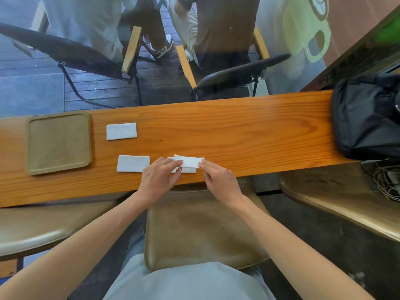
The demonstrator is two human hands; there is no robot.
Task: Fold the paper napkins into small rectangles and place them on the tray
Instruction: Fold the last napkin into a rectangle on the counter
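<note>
Napkin (188, 163), pinched by both hands' fingers (177, 164)

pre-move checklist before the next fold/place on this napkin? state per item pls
1. Both hands on the napkin in work: ok, left hand and right hand pinch its two ends.
2. Layers aligned: not ok, top layer sits offset from the lower one.
3. Tray free to receive: ok, nothing on it.
4. Other napkins on tray: not ok, far napkin and near napkin lie on the counter.
5. Black bag clear of the work: ok, far right.
</note>
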